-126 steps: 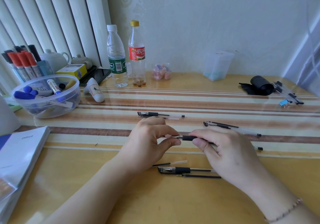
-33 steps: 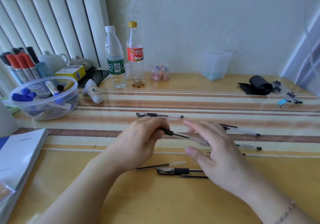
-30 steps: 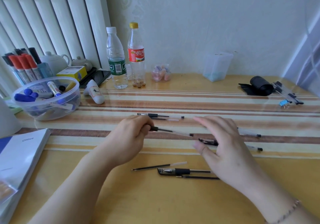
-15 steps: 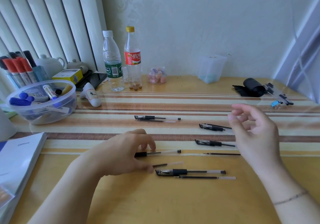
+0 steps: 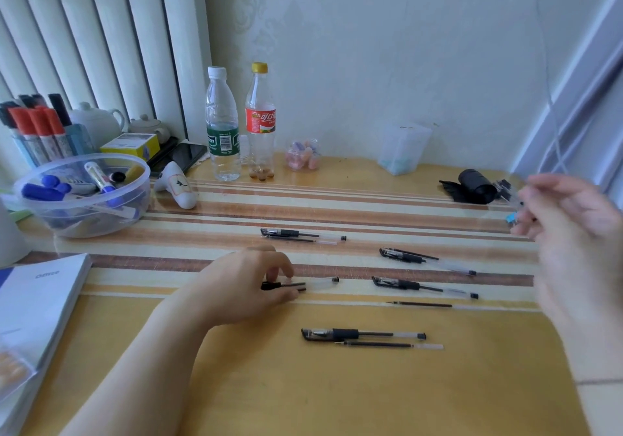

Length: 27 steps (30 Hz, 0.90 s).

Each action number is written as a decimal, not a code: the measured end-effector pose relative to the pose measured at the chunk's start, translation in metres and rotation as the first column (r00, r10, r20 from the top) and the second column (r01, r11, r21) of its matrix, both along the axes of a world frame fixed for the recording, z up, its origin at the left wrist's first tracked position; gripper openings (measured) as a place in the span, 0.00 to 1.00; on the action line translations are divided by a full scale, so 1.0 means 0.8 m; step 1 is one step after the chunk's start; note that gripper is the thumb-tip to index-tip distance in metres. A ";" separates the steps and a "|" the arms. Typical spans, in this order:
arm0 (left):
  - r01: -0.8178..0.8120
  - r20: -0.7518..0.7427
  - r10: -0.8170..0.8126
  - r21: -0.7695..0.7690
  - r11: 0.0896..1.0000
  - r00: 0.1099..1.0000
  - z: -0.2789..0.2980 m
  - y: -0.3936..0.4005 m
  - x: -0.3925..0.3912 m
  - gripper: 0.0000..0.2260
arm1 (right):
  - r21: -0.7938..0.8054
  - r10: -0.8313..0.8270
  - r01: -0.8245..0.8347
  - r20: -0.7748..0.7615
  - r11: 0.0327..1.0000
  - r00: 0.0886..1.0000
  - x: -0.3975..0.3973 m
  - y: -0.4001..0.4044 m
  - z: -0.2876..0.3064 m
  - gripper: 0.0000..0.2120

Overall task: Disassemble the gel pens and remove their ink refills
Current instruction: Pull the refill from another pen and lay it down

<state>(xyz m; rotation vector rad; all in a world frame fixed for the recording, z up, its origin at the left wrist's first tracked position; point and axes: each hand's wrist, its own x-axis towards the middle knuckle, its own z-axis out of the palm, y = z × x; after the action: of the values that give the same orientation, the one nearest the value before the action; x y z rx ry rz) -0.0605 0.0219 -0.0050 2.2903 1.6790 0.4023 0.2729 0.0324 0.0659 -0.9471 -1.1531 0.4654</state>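
Note:
Several black-and-clear gel pens lie on the striped table top (image 5: 337, 206). One emptied pen (image 5: 362, 334) lies nearest me with its refill (image 5: 387, 345) alongside. Another pen and refill pair (image 5: 301, 234) lies farther back. Two more pens (image 5: 409, 256) (image 5: 421, 288) lie to the right, with a loose refill (image 5: 424, 304) below them. My left hand (image 5: 242, 287) rests on the table, fingers pinching the black grip end of a pen barrel (image 5: 320, 281) and a refill beside it. My right hand (image 5: 573, 233) is raised at the far right, blurred, fingers apart and empty, near some clear pens (image 5: 507, 192).
A clear bowl of markers (image 5: 84, 199) stands at the left, with a book (image 5: 37, 300) in front of it. Two bottles (image 5: 222, 125) (image 5: 260, 122), a white curved object (image 5: 177, 186), a clear box (image 5: 403, 147) and a black roll (image 5: 475, 186) line the back.
The pen was pulled apart and its parts laid down. My left hand brought barrel and refill onto the table; my right hand let go and swung up to the far right.

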 end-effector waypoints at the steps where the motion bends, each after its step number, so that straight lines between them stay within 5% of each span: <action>1: -0.007 0.006 0.007 0.013 1.000 1.000 0.000 0.000 0.001 0.13 | -0.139 0.058 -0.039 0.131 0.989 0.990 0.006 0.002 0.004 0.09; 4: -0.037 0.022 0.035 0.059 0.998 0.999 -0.003 -0.001 0.006 0.13 | -0.550 0.328 0.059 0.577 0.833 0.748 0.022 0.020 -0.002 0.05; 7: -0.048 -0.002 0.049 0.082 0.995 0.999 -0.005 -0.001 0.014 0.14 | -0.570 0.410 0.305 0.791 0.763 0.454 0.025 0.038 -0.033 0.04; 14: -0.129 0.026 0.128 0.041 0.991 0.991 0.002 -0.005 0.025 0.14 | -0.514 0.349 0.246 0.795 0.822 0.497 0.032 0.056 -0.079 0.04; 18: -0.143 -0.132 0.135 -0.057 0.988 0.982 0.020 -0.002 0.035 0.14 | -0.501 0.364 0.179 0.791 0.847 0.492 0.041 0.061 -0.090 0.06; 22: -0.168 -0.275 0.175 0.050 0.985 0.945 0.040 -0.004 0.070 0.21 | -0.516 0.390 0.158 0.784 0.842 0.483 0.042 0.064 -0.099 0.08; 27: -0.089 -0.225 0.162 0.302 0.949 0.961 0.038 -0.006 0.138 0.29 | -0.427 0.323 0.131 0.820 0.894 0.472 0.035 0.055 -0.088 0.08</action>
<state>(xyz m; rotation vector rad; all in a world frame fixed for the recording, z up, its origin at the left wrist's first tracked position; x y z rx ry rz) 0.0496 0.0171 0.0256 2.5368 2.0147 0.4295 0.3012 0.0761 -0.0049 -1.6311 -2.1365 0.3119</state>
